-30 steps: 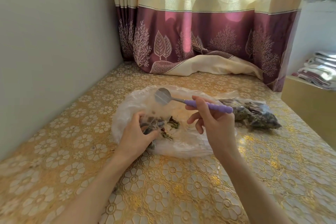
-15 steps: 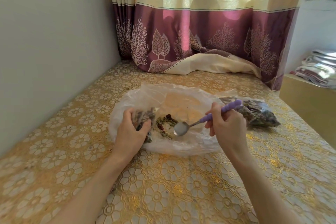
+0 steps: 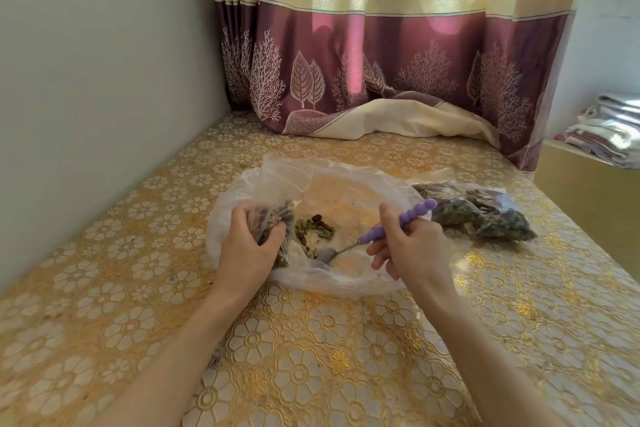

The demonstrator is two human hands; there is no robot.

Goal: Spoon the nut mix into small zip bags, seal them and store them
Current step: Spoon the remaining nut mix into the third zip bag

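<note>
Mid-scoop: the left hand [image 3: 247, 246] grips a small zip bag [image 3: 273, 224] while the right hand [image 3: 408, 246], fingers closed on the spoon [image 3: 363, 241], must gather the remaining nut mix [image 3: 313, 230] at centre frame.

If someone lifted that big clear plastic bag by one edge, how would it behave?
The big plastic bag would probably flop and sag, since it lies crumpled and thin. It likely weighs little, and the few nuts left on it would probably slide off.

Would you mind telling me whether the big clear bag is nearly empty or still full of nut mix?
Nearly empty. The big clear bag lies flat, with only a small heap of nut mix near the spoon.
</note>
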